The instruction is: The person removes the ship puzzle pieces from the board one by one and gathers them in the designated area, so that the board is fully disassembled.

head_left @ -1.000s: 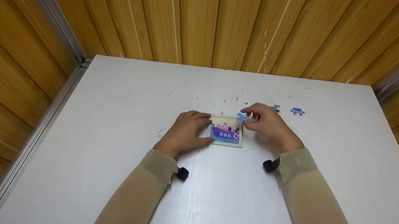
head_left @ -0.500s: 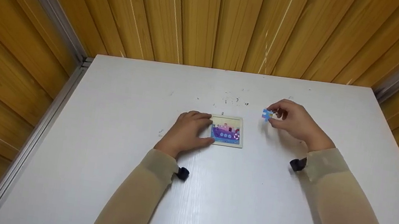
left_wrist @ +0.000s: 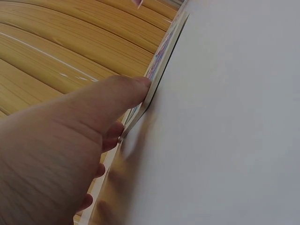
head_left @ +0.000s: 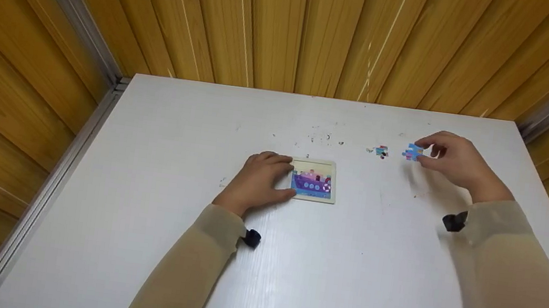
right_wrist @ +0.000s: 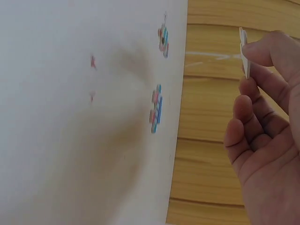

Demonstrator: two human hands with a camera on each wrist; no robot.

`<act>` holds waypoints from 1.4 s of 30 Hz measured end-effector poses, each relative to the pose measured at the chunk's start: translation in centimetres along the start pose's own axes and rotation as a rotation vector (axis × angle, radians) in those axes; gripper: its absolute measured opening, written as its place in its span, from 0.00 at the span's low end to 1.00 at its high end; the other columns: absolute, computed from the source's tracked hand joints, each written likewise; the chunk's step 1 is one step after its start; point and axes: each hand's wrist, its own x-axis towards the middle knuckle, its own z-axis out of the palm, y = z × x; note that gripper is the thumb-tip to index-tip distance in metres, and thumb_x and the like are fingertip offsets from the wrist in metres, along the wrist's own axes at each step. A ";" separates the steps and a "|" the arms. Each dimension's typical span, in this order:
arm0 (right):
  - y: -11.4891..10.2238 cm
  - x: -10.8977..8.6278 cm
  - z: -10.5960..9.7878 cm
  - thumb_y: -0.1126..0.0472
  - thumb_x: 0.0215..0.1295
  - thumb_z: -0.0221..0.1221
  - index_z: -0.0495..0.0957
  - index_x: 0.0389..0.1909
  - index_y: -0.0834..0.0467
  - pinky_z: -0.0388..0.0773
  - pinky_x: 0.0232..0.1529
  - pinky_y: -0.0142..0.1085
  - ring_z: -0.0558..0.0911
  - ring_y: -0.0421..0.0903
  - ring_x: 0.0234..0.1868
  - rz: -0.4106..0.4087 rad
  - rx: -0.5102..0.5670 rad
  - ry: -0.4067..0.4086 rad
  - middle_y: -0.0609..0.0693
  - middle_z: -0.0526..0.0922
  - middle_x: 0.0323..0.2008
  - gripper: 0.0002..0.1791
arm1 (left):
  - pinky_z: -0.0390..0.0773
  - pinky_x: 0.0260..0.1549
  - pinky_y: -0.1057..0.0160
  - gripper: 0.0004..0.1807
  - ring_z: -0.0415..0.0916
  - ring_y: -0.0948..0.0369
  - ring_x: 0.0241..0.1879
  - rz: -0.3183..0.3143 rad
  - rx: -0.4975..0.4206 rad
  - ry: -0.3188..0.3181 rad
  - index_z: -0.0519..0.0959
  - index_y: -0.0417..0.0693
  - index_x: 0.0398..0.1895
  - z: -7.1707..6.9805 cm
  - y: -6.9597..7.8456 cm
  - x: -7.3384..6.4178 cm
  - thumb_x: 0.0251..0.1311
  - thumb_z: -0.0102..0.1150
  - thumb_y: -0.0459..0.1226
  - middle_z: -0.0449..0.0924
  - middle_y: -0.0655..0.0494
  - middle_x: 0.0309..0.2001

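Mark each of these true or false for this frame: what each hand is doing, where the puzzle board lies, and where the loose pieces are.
1. The left hand grips the puzzle board's left edge. True.
2. The right hand rests flat on the board. False: it is up and away to the right, pinching a puzzle piece.
3. The board is completely filled. False: its upper part is bare.
4. Two loose pieces lie on the white table. True.
5. The board stands upright. False: it lies flat on the table.
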 end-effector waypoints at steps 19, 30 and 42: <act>6.9 1.3 -2.7 0.51 0.86 0.60 0.77 0.78 0.62 0.75 0.63 0.59 0.72 0.66 0.63 0.197 -0.082 -0.177 0.70 0.76 0.70 0.29 | 0.59 0.90 0.45 0.38 0.65 0.52 0.87 -0.006 0.018 0.003 0.80 0.55 0.80 0.1 -0.1 0.2 0.74 0.70 0.61 0.74 0.60 0.85; 6.9 1.6 -1.9 0.60 0.87 0.57 0.77 0.77 0.66 0.59 0.84 0.76 0.67 0.72 0.79 0.202 -0.055 -0.252 0.71 0.72 0.77 0.25 | 0.60 0.90 0.43 0.38 0.64 0.53 0.87 -0.013 0.019 -0.002 0.80 0.56 0.80 0.1 0.0 0.1 0.73 0.70 0.61 0.73 0.61 0.85; 6.7 1.2 -1.5 0.61 0.90 0.53 0.76 0.78 0.65 0.59 0.84 0.77 0.66 0.74 0.81 0.234 -0.062 -0.234 0.72 0.70 0.79 0.24 | 0.60 0.90 0.45 0.38 0.65 0.52 0.86 0.001 0.029 0.000 0.80 0.56 0.80 0.1 -0.1 0.2 0.73 0.71 0.62 0.74 0.60 0.85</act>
